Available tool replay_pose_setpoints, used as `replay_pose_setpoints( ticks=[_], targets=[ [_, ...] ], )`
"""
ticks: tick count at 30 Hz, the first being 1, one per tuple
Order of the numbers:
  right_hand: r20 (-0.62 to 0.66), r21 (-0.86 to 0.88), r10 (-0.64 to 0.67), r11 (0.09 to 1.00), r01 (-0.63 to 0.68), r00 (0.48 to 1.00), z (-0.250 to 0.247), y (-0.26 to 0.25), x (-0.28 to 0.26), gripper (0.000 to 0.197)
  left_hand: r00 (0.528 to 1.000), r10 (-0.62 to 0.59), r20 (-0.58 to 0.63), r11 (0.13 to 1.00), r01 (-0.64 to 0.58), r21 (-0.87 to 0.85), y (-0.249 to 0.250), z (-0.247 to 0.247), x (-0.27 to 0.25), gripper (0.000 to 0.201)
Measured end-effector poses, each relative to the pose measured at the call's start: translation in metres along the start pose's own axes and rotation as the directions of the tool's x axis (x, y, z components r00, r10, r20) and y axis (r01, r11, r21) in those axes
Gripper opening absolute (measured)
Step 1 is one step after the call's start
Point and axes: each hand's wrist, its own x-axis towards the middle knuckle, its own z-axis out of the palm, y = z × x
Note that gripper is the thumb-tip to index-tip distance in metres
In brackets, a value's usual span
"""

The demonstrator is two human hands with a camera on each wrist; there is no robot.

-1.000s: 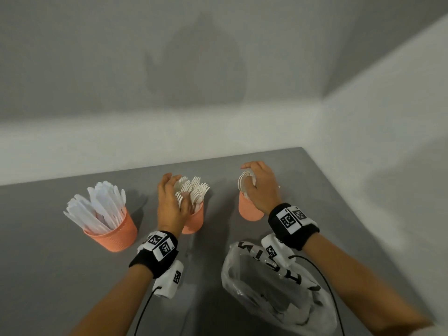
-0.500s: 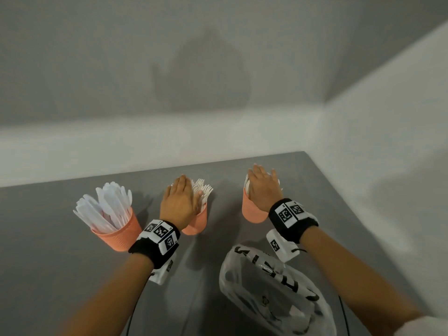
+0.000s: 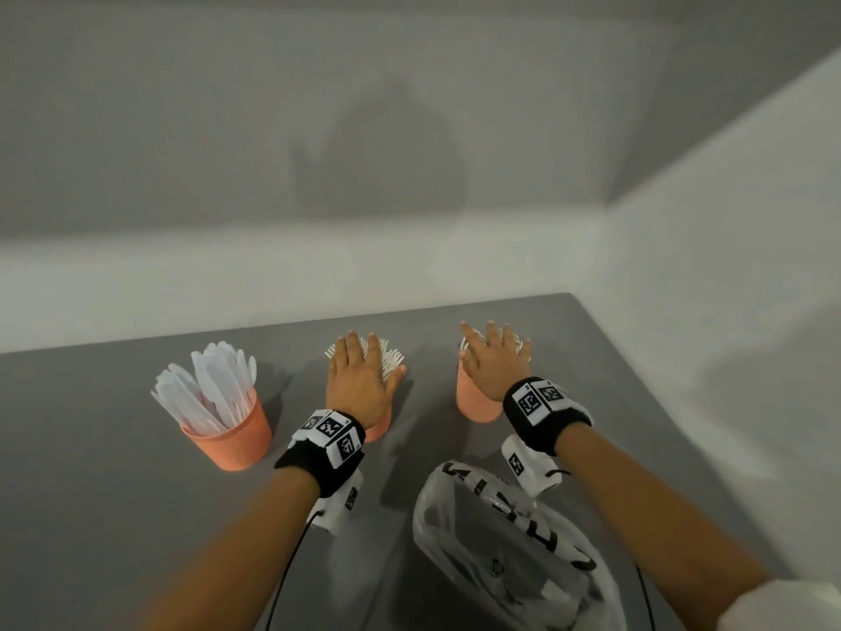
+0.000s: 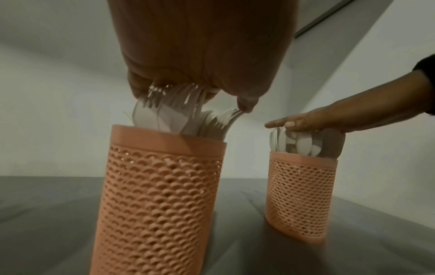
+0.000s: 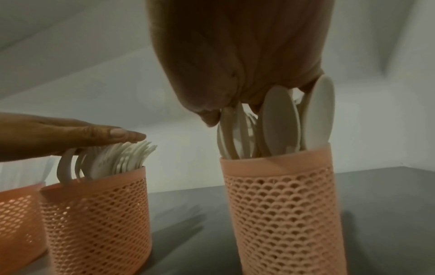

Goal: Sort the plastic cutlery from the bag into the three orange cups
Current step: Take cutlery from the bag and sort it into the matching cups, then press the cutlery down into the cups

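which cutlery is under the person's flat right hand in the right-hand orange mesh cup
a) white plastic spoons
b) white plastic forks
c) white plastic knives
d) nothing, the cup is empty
a: the right hand lies flat with straight fingers on top of white plastic spoons, whose oval bowls stick up out of the right-hand orange mesh cup in the right wrist view.

Bare recording corner: plain grey table (image 3: 113, 516), blank white walls (image 3: 409, 107); place type unclear.
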Motion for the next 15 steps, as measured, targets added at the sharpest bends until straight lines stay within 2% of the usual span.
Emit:
replay_pose_setpoints(
  ticks=[3,7,9,11,15],
  targets=[
    [0.068,0.012,0.017,1.0,-0.018,0.998,-0.005,0.002,0.001,0.061,0.999,-0.004,0.035,1.0,0.005,-0.026,0.002,-0.003,-0.001,0.077],
    [0.119,-0.027,0.042,0.999,-0.039,0.992,-0.013,-0.003,0.0,0.079,0.989,0.028,0.145,0.994,-0.012,-0.111,0.0,-0.012,0.001,0.089],
    [0.08,-0.027,0.037,0.999,-0.035,0.996,-0.016,-0.007,-0.004,0.082,0.986,0.043,0.159,0.984,-0.015,-0.176,-0.002,-0.016,0.001,0.09],
    [0.025,-0.001,0.025,1.0,-0.025,0.999,-0.02,-0.011,-0.011,0.083,0.991,0.062,0.122,0.972,-0.033,-0.232,-0.004,-0.021,-0.004,0.084],
    [-0.063,0.111,0.017,0.994,-0.01,0.998,-0.042,-0.024,-0.027,0.082,0.985,0.152,0.079,0.943,-0.121,-0.312,-0.009,-0.034,-0.016,0.077]
  ],
)
